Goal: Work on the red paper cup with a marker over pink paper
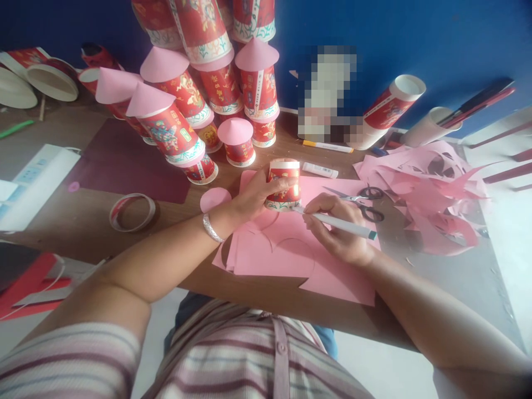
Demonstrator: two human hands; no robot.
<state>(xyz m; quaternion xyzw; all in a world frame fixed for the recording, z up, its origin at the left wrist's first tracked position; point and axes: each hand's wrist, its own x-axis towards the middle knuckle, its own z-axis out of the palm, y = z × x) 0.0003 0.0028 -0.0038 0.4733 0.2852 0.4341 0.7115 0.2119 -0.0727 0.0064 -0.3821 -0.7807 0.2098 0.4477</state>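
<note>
While round cup (pixel 284 178), pen (pixel 347 225), hands (pixel 254 197) (pixel 338 235) curled.

Looks glossy and printed on the paper cup (pixel 284 185); looks matt and smooth on the pink paper sheets (pixel 286 255). Shows smooth white plastic on the pen (pixel 344 226), shiny metal on the bracelet (pixel 211 228) and scissors (pixel 357 198), dull brown wood on the table (pixel 83 221).

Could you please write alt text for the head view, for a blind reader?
The left hand steadies a red patterned paper cup on a pink paper sheet; the right hand holds a white pen against the cup's base. Black-handled scissors and pink paper scraps lie to the right, stacked red cups with pink cone tops behind.
</note>
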